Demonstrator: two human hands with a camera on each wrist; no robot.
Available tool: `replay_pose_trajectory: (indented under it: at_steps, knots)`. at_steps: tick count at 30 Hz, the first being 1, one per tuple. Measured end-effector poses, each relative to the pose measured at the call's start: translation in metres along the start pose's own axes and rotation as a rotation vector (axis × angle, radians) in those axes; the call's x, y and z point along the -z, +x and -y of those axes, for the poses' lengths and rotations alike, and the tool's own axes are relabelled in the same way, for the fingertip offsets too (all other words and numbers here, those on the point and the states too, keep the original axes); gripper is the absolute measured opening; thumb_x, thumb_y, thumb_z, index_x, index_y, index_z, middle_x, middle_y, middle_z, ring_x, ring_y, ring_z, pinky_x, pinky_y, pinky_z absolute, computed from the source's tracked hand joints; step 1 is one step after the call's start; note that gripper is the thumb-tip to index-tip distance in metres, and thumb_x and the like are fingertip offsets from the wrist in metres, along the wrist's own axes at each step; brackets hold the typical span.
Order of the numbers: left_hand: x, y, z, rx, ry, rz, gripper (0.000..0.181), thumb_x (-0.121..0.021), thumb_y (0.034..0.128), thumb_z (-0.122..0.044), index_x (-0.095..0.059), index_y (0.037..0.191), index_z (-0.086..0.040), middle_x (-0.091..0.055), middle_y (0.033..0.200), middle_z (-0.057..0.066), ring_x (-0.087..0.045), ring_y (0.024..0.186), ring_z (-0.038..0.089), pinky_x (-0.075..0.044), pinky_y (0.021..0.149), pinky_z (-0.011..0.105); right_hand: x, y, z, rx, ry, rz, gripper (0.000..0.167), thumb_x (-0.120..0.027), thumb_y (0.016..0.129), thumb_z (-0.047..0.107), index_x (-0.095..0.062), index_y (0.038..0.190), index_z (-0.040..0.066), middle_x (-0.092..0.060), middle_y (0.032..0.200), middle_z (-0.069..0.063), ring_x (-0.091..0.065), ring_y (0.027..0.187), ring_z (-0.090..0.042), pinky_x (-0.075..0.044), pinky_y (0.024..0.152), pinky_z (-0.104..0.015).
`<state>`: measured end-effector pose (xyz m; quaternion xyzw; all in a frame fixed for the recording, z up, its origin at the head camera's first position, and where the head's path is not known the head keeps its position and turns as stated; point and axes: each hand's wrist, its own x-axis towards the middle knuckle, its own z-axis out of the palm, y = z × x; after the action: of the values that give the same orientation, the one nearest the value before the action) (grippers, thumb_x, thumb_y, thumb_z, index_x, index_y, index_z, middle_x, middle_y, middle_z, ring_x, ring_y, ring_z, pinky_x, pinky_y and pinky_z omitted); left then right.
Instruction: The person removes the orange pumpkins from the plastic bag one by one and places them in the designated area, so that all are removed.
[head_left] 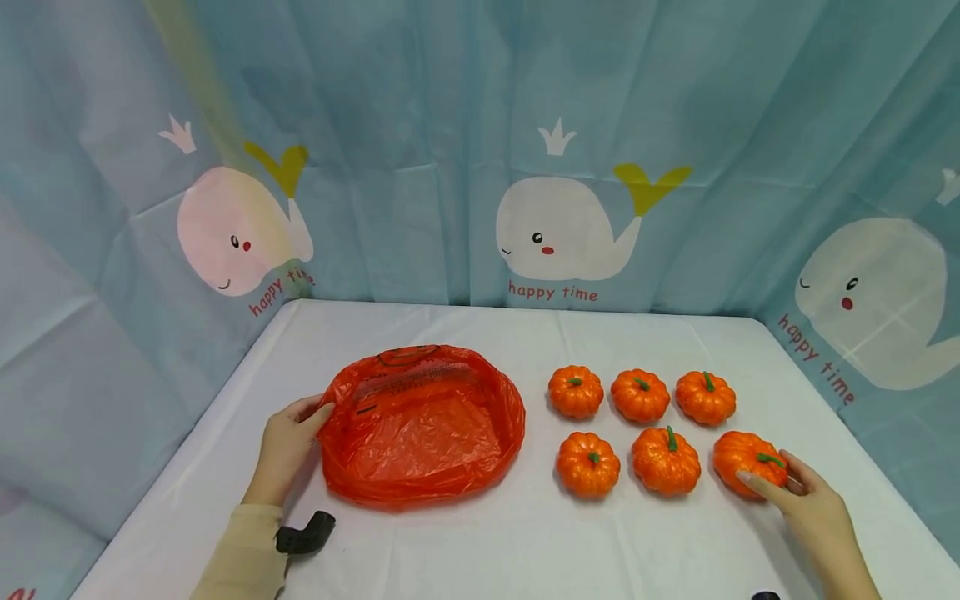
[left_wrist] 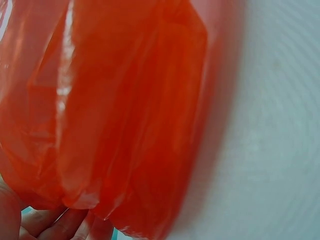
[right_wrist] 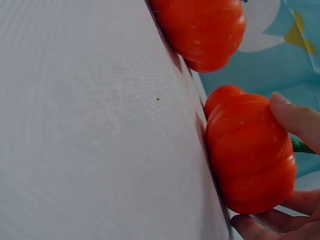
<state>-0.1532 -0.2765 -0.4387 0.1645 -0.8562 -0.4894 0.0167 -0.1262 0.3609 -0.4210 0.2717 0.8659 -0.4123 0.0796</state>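
A red plastic bag [head_left: 420, 433] lies spread on the table with its mouth wide and its rim rolled outward. At its left edge my left hand [head_left: 288, 442] pinches the rim between thumb and fingers; in the left wrist view the fingers [left_wrist: 65, 224] show under the bag's edge. My right hand [head_left: 813, 500] grips the front-right small orange pumpkin [head_left: 738, 458], thumb on the near side and fingers round the right. In the right wrist view this pumpkin [right_wrist: 250, 155] rests on or close to the tabletop, its green stem partly behind the thumb.
Several more orange pumpkins stand in two rows right of the bag, among them a front-middle one [head_left: 666, 467] and a back-left one [head_left: 575, 392]. A white cloth covers the table [head_left: 480, 550]. A blue whale-print curtain [head_left: 435, 167] hangs behind and at both sides.
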Motion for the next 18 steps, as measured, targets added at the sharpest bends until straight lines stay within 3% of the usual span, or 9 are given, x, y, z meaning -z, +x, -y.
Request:
replay_pose_trajectory:
  at_steps: [6, 11, 15, 18]
  knots:
    - [0.002, 0.0, -0.001, 0.012, 0.005, 0.006, 0.059, -0.048, 0.1022, -0.046, -0.051, 0.142, -0.002, -0.053, 0.143, 0.025, -0.052, 0.12, 0.033, -0.047, 0.074, 0.011, 0.003, -0.003, 0.003, 0.013, 0.066, -0.046, 0.096, -0.059, 0.094, 0.055, -0.007, 0.159, 0.007, -0.014, 0.163, -0.025, -0.021, 0.148, -0.047, -0.027, 0.115, -0.062]
    - [0.0, 0.0, -0.003, 0.005, -0.022, 0.028, 0.063, -0.05, 0.1008, -0.048, -0.048, 0.145, -0.004, -0.051, 0.145, 0.024, -0.052, 0.124, 0.033, -0.048, 0.076, 0.012, 0.007, -0.018, 0.007, 0.036, 0.168, -0.241, 0.077, -0.057, 0.095, 0.054, -0.025, 0.159, 0.023, -0.015, 0.166, -0.003, -0.022, 0.151, -0.032, -0.024, 0.118, -0.037]
    - [0.006, 0.0, -0.006, -0.001, -0.036, 0.08, 0.069, -0.049, 0.0989, -0.056, -0.045, 0.148, -0.007, -0.049, 0.149, 0.02, -0.051, 0.13, 0.033, -0.053, 0.098, 0.031, 0.012, -0.024, 0.02, 0.112, 0.215, -0.362, 0.066, -0.057, 0.097, 0.048, -0.032, 0.156, 0.031, -0.019, 0.165, 0.008, -0.021, 0.152, -0.025, -0.02, 0.115, -0.018]
    - [0.021, 0.003, -0.015, -0.025, -0.025, 0.073, 0.071, -0.045, 0.099, -0.059, -0.044, 0.149, -0.009, -0.049, 0.15, 0.019, -0.05, 0.132, 0.036, -0.043, 0.11, 0.051, 0.018, -0.024, 0.041, 0.264, 0.158, -0.38, 0.063, -0.054, 0.1, 0.044, -0.032, 0.156, 0.025, -0.022, 0.166, 0.005, -0.022, 0.152, -0.027, -0.02, 0.117, -0.021]
